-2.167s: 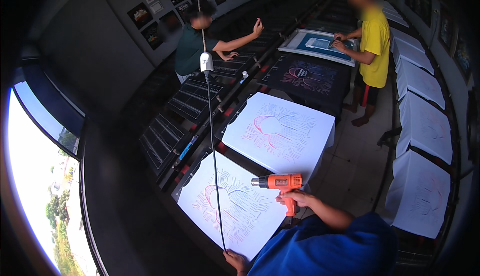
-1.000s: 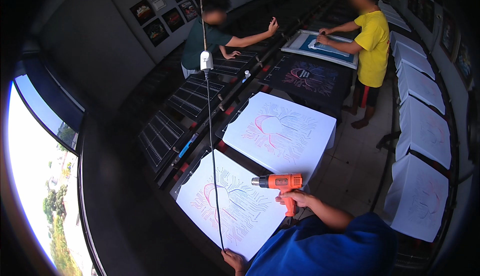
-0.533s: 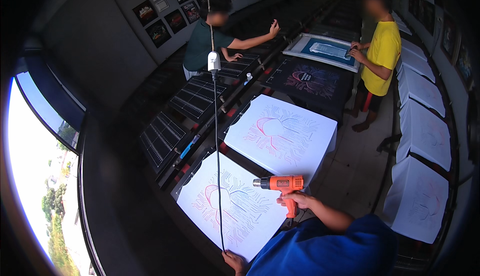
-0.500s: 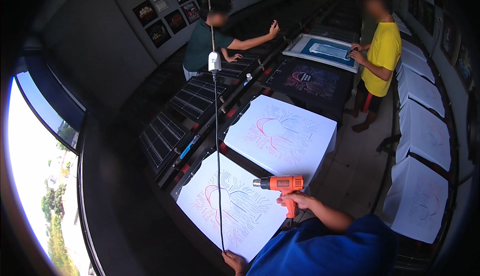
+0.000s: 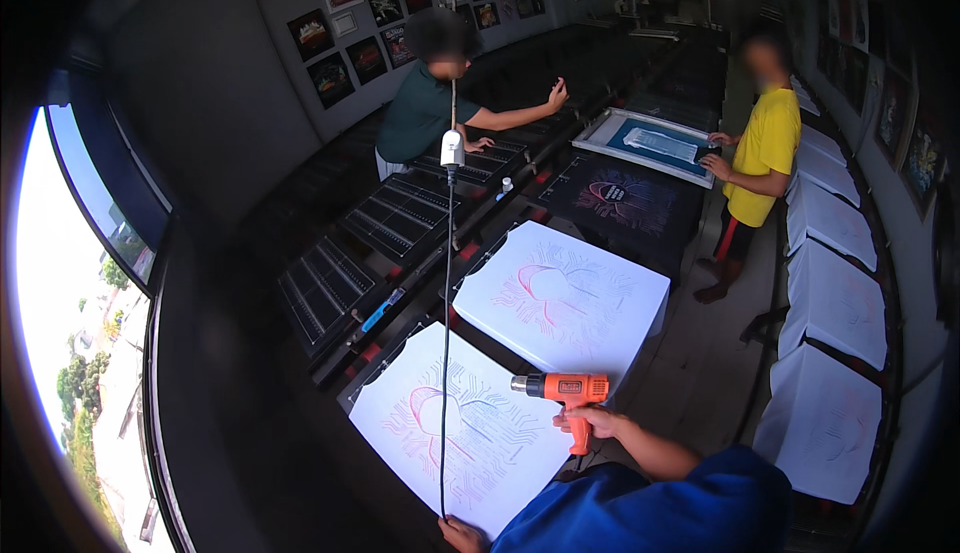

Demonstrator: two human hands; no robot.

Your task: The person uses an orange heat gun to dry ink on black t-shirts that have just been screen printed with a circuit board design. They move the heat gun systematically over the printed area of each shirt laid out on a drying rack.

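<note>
I see the right hand (image 5: 590, 423) wrapped round an orange, black-nozzled heat gun (image 5: 572, 387); the left hand (image 5: 462, 535) pinches a thin black cable (image 5: 447, 303). Left of the right hand lies a white rectangular sheet (image 5: 470, 443) printed with red and dark lines.

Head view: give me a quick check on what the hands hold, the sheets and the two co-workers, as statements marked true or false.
1. The right hand grips an orange heat gun. True.
2. The heat gun's nozzle points toward the picture's right. False: the nozzle points left.
3. The left hand is empty. False: the left hand holds the black cable.
4. A black printed cloth lies between a white sheet and the framed screen. True.
5. The person in yellow appears left of the person in dark green. False: the person in yellow is on the right.
</note>
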